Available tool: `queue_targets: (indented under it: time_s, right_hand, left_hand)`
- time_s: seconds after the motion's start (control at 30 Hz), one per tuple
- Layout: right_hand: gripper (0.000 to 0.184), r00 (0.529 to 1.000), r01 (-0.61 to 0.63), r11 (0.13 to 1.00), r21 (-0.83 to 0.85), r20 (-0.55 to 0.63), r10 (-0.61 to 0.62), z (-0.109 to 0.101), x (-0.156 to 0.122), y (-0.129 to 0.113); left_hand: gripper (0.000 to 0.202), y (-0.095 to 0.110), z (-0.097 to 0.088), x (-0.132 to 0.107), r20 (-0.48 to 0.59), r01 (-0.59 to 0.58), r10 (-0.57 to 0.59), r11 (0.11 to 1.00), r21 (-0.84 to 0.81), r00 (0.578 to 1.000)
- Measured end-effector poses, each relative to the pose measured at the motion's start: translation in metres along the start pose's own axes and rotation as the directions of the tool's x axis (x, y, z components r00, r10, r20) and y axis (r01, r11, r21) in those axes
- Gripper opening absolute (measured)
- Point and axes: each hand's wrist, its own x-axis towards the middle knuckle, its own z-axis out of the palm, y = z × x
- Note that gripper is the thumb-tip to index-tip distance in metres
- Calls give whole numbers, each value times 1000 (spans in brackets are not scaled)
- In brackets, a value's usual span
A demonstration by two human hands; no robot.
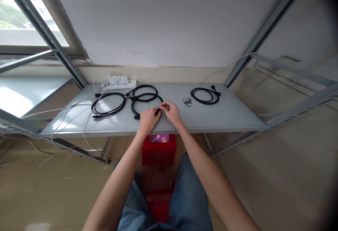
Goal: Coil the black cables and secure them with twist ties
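Note:
My left hand (pixel 148 118) and my right hand (pixel 171 111) meet over the near middle of a grey metal shelf (pixel 224 115). Both pinch the rim of a coiled black cable (pixel 145 101), right where a thin twist tie seems to sit; the fingers are closed. Behind this coil lies a second black coil (pixel 144 91). A third coil (pixel 108 106) rests to the left, and another coiled black cable (pixel 205 95) lies at the right. A small heap of black twist ties (pixel 187 101) sits between the middle and right coils.
A white power strip (pixel 119 82) with white leads sits at the back left of the shelf. Slanted metal rack struts rise at both sides. A red stool (pixel 158 150) with a lit phone on it stands under the shelf edge, between my knees.

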Motion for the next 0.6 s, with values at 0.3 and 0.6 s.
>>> queue_targets:
  time_s: [0.3,0.6]
  right_hand:
    - [20,999,-5,1000,12,35,5,-1,0,-2]
    - [28,999,39,999,23,34,-40,-1,-4,-14]
  left_hand:
    - [45,2,-4,0,20,20,-21,999,37,1000]
    - [44,2,-4,0,32,21,-22,999,33,999]
